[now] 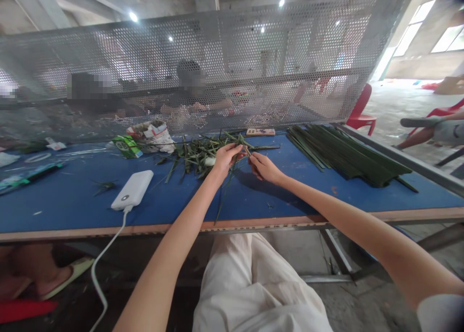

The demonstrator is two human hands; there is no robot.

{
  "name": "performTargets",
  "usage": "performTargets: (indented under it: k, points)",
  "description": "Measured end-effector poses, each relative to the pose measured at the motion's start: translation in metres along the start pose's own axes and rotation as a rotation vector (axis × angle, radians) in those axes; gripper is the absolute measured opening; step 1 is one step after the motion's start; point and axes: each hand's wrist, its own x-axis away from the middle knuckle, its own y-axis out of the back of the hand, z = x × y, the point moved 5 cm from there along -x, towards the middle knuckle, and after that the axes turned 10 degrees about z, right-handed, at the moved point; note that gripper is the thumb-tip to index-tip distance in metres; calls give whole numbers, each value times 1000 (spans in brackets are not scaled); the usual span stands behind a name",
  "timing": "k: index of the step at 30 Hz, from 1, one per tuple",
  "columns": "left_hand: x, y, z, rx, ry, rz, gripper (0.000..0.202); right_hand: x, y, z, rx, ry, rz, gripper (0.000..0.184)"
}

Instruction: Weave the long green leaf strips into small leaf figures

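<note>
Fingers (pixel 239 149) of both hands pinch one thin green leaf stem (pixel 247 151) — left hand (pixel 225 159) and right hand (pixel 264 168) nearly touching — above a loose heap of green leaf strips (pixel 199 155) (some straggling) on the blue bench (pixel 72 211).

I am working over a blue tabletop (pixel 72 201) edged in tan banding (pixel 108 231); dark green leaf strips (pixel 348 153) are forming parallel stripes; mid-green leaf scraps (pixel 199 158) are making an irregular tangle; a white power bank (pixel 132 189) is showing one dark dot; a grey metal screen (pixel 181 47) is carrying a regular round-hole pattern; a red plastic chair (pixel 360 112) is standing beyond; my trousers (pixel 250 283) are showing plain cream.
</note>
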Motion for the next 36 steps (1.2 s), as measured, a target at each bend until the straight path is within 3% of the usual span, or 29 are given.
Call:
performTargets:
  k: [8, 14, 20, 27, 33, 36]
  points:
    - [-2, 0, 2, -23, 11, 4, 17, 1, 0, 0, -24, -35, 17, 27]
    - [0, -1, 0, -66, 1, 1, 20, 3, 7, 0, 139, -2, -38, 28]
    - [1, -1, -7, -71, 1, 12, 16, 0, 8, 1, -30, -23, 17, 27]
    - [2, -3, -5, -105, -8, 31, 12, 3, 9, -1, 237, -1, -77, 26]
    - [1, 0, -2, -141, 36, 52, 11, 3, 6, -6, 54, -36, 13, 32]
    - [0, 2, -4, -163, 34, 47, 6, 3, 11, -5, 111, -4, -3, 33]
